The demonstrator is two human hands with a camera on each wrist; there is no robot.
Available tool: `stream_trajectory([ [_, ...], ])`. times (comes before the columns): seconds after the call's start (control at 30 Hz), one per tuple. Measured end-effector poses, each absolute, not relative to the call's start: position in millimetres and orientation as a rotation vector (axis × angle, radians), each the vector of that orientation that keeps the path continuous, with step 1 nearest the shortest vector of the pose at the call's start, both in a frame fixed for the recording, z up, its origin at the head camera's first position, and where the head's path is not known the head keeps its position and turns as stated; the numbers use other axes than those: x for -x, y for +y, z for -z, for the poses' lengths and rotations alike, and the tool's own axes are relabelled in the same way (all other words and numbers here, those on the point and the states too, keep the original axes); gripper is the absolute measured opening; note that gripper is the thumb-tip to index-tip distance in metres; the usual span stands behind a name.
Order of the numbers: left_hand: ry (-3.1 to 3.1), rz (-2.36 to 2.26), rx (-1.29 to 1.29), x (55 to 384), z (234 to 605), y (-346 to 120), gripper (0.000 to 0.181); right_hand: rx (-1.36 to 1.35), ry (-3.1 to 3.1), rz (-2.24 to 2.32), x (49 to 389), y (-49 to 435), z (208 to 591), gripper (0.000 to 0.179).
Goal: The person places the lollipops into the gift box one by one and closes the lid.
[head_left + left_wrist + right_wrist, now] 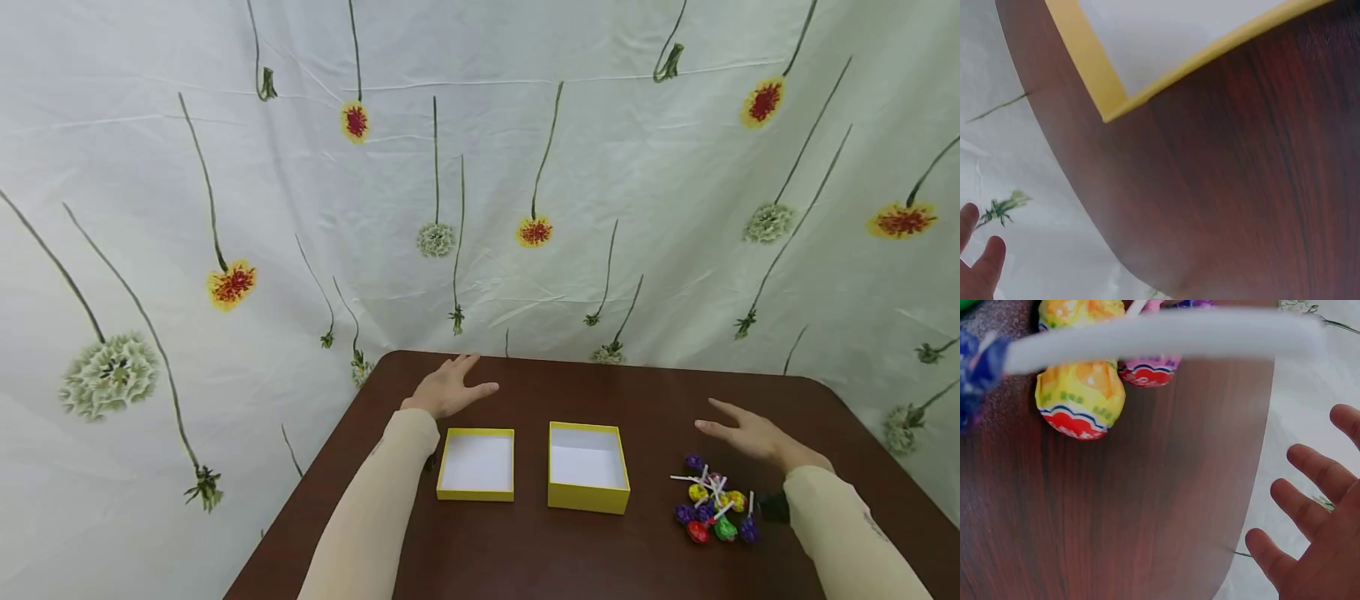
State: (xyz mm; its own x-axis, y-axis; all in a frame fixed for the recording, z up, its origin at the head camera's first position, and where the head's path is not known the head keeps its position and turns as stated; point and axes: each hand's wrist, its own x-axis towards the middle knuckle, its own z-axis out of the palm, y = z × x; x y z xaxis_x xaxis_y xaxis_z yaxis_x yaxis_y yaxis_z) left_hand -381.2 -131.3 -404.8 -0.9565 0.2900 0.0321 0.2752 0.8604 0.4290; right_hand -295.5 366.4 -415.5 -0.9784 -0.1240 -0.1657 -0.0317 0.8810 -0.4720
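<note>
My left hand (444,388) is held over the far left of the table, just beyond a shallow yellow box lid (476,493) with a white inside. Its fingers are extended and it holds nothing. To the right of the lid stands a deeper yellow box (587,497), open at the top and white within. My right hand (757,433) is spread above the right side, beyond a pile of wrapped lollipops (699,532) in purple, yellow, red and green. In the right wrist view a yellow lollipop (1079,403) shows close up, with spread fingers (1313,469) apart from it.
The dark brown wooden table (517,554) has rounded far corners. Behind it hangs a pale cloth (480,275) printed with flowers, which also runs down along the table's left and right sides.
</note>
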Motion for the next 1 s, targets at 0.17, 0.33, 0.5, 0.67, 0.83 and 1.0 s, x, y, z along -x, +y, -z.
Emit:
stream_trajectory([
  [0.17, 2.957, -0.784, -0.516, 380, 411, -121, 0.089, 0.112, 2.879, 0.734, 293, 371, 423, 0.088],
  [0.33, 2.899, -0.857, -0.570, 377, 412, -110, 0.089, 0.120, 2.892, 0.757, 293, 375, 431, 0.081],
  [0.5, 2.847, -0.947, -0.620, 374, 415, -102, 0.091, 0.136, 2.892, 0.807, 297, 375, 434, 0.075],
  [0.67, 2.789, -1.021, -0.665, 366, 425, -93, 0.092, 0.174, 2.880, 0.841, 296, 375, 439, 0.069],
  [0.83, 2.742, -1.047, -0.706, 360, 436, -86, 0.093, 0.213, 2.821, 0.934, 295, 372, 446, 0.060],
  [1.0, 2.684, -1.050, -0.735, 350, 439, -85, 0.092, 0.202, 2.748, 1.040, 298, 362, 459, 0.057],
])
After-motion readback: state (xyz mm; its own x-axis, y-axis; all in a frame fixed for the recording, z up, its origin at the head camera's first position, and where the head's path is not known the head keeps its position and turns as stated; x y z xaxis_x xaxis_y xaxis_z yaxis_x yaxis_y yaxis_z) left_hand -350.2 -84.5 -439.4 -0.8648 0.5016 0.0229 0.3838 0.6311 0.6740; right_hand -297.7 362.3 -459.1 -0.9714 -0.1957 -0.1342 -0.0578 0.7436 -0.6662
